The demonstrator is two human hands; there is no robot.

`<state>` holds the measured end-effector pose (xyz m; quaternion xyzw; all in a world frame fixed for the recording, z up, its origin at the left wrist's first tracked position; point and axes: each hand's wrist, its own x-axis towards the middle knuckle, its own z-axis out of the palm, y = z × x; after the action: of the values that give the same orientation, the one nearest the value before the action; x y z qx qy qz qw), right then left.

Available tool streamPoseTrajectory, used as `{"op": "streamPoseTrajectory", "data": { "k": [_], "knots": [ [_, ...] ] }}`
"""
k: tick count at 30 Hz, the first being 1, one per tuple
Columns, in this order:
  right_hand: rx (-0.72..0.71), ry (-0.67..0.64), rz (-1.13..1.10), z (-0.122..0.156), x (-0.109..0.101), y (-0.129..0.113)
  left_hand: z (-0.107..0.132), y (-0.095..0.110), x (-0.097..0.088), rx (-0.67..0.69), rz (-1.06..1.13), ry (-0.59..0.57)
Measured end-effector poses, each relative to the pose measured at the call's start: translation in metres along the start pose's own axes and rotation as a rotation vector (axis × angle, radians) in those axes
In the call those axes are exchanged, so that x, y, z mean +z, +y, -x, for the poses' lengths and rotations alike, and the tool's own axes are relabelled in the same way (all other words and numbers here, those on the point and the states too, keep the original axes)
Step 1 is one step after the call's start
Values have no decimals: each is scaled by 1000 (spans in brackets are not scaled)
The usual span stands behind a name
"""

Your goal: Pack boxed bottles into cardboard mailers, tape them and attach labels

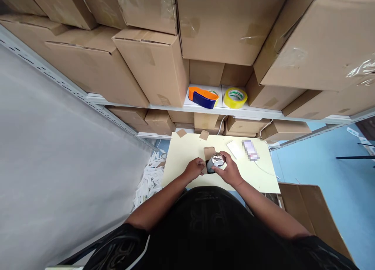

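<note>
A grey cylindrical container with a shiny silver top (217, 159) is tilted at the mouth of a small open cardboard box (209, 150). My right hand (230, 171) is closed around the container's right side, with thumb and fingers on it. On the box's left side, my left hand (195, 168) pinches a cardboard flap. The lower part of the container and most of the box are hidden by each other and by my hands. Both hands are over a pale yellow tabletop (178, 160).
Small cardboard pieces (181, 133) lie at the table's back. A white card (232, 149) and a blurred phone (250, 150) with a cable are right of the hands. On the shelf above, an orange and blue tape dispenser (203, 97) and a yellow tape roll (235, 98) sit among boxes (152, 63).
</note>
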<state>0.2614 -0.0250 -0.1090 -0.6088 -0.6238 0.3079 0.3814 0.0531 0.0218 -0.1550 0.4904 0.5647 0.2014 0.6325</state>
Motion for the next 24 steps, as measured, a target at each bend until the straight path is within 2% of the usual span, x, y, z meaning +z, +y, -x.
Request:
{"op": "streamPoseTrajectory", "data": {
  "k": [5, 7, 11, 15, 19, 21, 24],
  "knots": [
    [-207, -80, 227, 7, 21, 25, -2, -1, 2, 3, -26, -26],
    [-235, -93, 290, 7, 28, 33, -2, 0, 3, 10, -30, -44],
    [-241, -148, 363, 8, 27, 38, 0, 3, 4, 22, -20, -47],
    [-247, -155, 296, 14, 16, 39, 4, 5, 4, 32, -17, -47],
    [-97, -90, 148, 27, 17, 49, 7, 6, 4, 51, 59, -137],
    [-22, -88, 115, 31, 23, 55, 5, 5, 5, 102, -36, -77],
    [60, -99, 108, 35, 29, 62, -4, 7, 8, 174, -257, 136]
  ]
}}
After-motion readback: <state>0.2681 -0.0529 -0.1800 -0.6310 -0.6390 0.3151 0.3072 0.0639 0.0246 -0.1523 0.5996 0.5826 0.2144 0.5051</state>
